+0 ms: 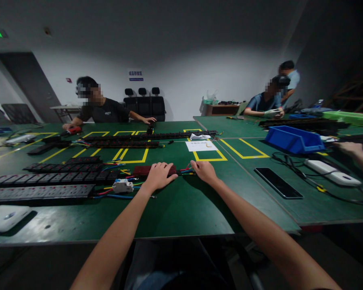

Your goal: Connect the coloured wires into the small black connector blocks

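My left hand point(159, 176) rests on a dark red block point(141, 170) at the end of a long black socket strip point(54, 178), its fingers slightly spread over the top. Coloured wires point(186, 171) come out of the block's right end. At those wires, my right hand point(204, 170) has its thumb and fingers pressed together; whatever lies between the fingertips is too small to make out. A white breaker-like part point(123, 185) with red and blue wires sits left of my left wrist. Nearer to me lies a grey socket strip point(42, 192).
A phone point(278, 183), a blue bin point(294, 139) and a white power strip point(332, 172) with black cables are on the right. A white device point(7, 218) lies front left. More strips point(124, 143) and a paper point(201, 146) lie farther back. People are at the far side; another person's hand is at right.
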Demonstrator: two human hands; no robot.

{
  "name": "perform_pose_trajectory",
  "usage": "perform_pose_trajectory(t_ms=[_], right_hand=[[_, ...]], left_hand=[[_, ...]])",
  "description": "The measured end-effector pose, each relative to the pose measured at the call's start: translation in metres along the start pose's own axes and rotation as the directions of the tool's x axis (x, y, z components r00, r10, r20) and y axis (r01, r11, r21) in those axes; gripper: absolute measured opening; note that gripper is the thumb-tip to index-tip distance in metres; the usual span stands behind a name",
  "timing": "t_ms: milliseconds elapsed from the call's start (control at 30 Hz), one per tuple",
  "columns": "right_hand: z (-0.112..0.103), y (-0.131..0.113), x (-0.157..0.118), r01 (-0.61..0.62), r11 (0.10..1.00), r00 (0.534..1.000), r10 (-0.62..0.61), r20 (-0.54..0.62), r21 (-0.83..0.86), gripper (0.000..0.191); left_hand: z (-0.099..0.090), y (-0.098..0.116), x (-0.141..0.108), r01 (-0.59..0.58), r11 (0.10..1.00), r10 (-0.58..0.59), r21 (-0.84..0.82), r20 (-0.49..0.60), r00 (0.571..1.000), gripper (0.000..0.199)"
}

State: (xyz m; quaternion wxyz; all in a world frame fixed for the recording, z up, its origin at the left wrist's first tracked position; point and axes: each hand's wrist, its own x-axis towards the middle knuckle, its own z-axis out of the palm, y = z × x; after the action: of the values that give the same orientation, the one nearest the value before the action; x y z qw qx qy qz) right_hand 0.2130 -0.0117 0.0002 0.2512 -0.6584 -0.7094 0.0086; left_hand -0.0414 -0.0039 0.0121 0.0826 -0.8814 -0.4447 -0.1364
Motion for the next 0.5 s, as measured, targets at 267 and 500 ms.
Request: perform_pose_trajectory(t_ms=[267,500], right_hand=[[0.0006,0.0001,0.0001,0.001,1.0,1.0,-0.001,0.005,0.002,0.058],[0.0009,0.0004,0.0006,-0.006,1.0,1.0,0.006,0.016,-0.014,0.058]], left_hand=[[-0.0009,0.0,0.0001,-0.001,1.0,0.001,0.009,0.009,1.0,0.068],[-0.0004,0.0,0.0,-0.008,1.0,0.008,0.013,0.003,1.0,0.068]])
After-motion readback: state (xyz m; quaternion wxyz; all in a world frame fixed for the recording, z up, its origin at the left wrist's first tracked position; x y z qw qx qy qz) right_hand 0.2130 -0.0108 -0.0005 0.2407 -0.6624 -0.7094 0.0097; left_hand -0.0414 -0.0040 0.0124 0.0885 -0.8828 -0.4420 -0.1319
